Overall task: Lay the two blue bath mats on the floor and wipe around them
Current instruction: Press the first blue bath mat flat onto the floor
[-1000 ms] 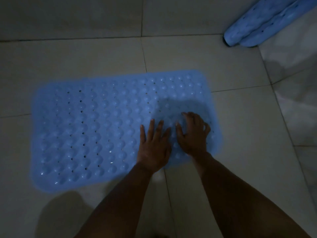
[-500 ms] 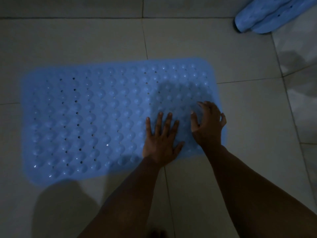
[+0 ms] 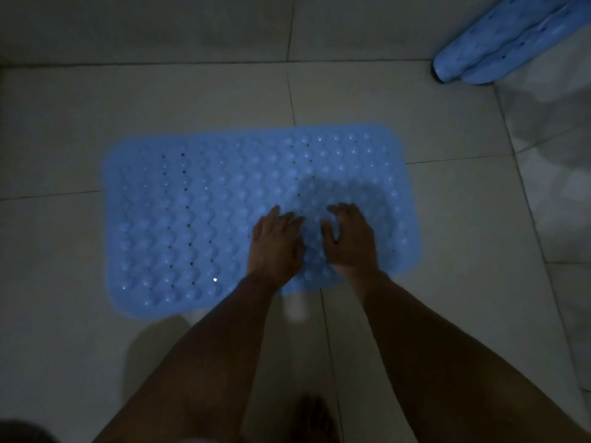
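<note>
Neither hand grips anything: your left hand (image 3: 275,243) presses flat and your right hand (image 3: 350,239) rests with fingers curled, both on the near right part of the laid mat (image 3: 198,219), which lies spread on the floor (image 3: 447,219). By my judgement you are seating the first mat; next, fetch the rolled mat (image 3: 511,39), well apart at far right. Bare tile surrounds every edge, leaving room to unroll and wipe.

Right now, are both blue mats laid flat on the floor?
No: one mat lies flat under both hands, the second mat is rolled up at top right.
</note>
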Demonstrator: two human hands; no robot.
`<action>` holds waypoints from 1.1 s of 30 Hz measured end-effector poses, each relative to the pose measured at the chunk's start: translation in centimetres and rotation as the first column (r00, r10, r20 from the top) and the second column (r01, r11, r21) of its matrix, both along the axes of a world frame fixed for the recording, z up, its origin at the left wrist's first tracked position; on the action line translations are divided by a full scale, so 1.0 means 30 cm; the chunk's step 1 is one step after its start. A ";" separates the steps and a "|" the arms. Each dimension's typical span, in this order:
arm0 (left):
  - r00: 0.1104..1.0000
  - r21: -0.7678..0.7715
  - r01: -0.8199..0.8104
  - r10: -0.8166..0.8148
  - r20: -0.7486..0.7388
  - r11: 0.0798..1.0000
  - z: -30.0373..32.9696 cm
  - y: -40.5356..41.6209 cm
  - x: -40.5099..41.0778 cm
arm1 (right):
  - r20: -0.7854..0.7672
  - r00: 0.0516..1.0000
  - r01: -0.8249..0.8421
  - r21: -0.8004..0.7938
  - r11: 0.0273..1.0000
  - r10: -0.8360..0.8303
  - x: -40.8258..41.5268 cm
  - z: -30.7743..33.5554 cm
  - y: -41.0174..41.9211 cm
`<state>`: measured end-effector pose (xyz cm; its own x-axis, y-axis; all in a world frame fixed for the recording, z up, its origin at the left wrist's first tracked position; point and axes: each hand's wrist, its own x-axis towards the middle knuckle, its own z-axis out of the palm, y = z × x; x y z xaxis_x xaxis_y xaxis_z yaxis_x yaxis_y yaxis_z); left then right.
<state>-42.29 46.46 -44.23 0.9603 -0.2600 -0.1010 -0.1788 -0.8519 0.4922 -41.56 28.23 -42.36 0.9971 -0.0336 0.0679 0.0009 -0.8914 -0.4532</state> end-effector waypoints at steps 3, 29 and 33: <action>0.995 0.070 -0.085 0.081 0.054 0.994 0.029 0.109 -0.053 | -0.068 0.994 -0.088 -0.071 0.994 0.083 -0.041 -0.044 0.121; 0.955 0.150 -0.284 0.264 0.136 0.947 -0.031 0.363 -0.108 | -0.095 0.991 -0.114 -0.279 0.953 0.091 -0.148 -0.195 0.318; 0.954 0.159 -0.292 0.277 0.113 0.943 -0.013 0.343 -0.142 | -0.109 0.990 -0.118 -0.286 0.951 0.090 -0.144 -0.201 0.315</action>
